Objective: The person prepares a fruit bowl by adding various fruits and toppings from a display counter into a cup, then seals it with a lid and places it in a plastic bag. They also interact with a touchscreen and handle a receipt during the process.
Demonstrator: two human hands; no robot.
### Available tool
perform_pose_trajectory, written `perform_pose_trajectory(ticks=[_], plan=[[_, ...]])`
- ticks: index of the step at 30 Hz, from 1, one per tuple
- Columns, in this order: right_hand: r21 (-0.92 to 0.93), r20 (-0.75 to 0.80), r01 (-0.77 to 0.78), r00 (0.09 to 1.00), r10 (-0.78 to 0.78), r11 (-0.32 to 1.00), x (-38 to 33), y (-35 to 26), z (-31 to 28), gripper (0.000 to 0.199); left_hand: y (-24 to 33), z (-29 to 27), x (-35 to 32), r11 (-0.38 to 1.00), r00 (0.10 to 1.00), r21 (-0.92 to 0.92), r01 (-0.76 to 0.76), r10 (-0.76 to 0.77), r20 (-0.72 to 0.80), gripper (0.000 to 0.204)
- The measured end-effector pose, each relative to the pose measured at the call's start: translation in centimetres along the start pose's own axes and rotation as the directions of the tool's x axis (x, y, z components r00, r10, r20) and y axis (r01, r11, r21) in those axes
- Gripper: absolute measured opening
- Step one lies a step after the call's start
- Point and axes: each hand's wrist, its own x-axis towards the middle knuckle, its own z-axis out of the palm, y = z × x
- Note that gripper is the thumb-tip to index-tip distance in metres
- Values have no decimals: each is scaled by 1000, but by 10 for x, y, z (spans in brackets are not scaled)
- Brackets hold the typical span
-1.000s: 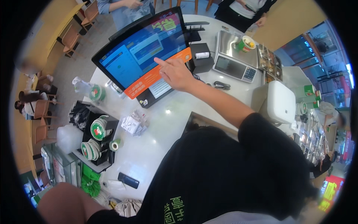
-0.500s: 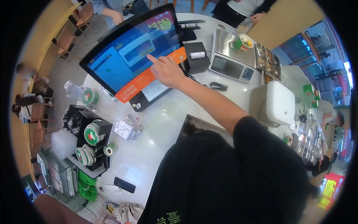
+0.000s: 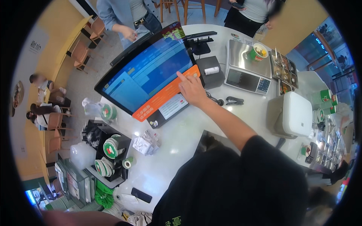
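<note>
My right hand (image 3: 193, 89) reaches to the lower right edge of a touchscreen (image 3: 151, 71) lit with blue windows. Its index finger is stretched toward the glass, the other fingers are loosely bent, and nothing is held. An orange printed strip (image 3: 166, 93) runs along the screen's lower edge, partly behind the hand. Below that strip, the screen's black base carries a white card (image 3: 172, 106). To the right of the hand stands a black receipt printer (image 3: 209, 77) with white paper. Only a blurred piece of my left forearm (image 3: 75, 218) shows at the lower left; its hand is out of view.
A scale (image 3: 247, 67) bears a cup of food (image 3: 259, 52). Nearby are a stapler (image 3: 234, 101) and a lidded bin (image 3: 292, 115). Crumpled receipts (image 3: 147, 143), a phone (image 3: 141, 195) and a lid holder (image 3: 122, 145) lie leftward. Two people stand across the counter.
My right index finger has moved from mid-screen to the screen's lower right edge. A pop-up window on the screen has gone. The whole view has shifted.
</note>
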Motion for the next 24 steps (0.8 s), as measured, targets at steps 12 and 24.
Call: perform_pose_trajectory(ticks=[12, 24], plan=[[-11, 9, -58, 998, 58, 998, -15, 20, -5, 12, 229, 44, -542, 103, -250, 617, 780, -852, 460, 32], [667, 18, -721, 265, 964, 185, -120, 183, -219, 44, 58, 236, -380, -230, -367, 286, 930, -615, 698, 33]])
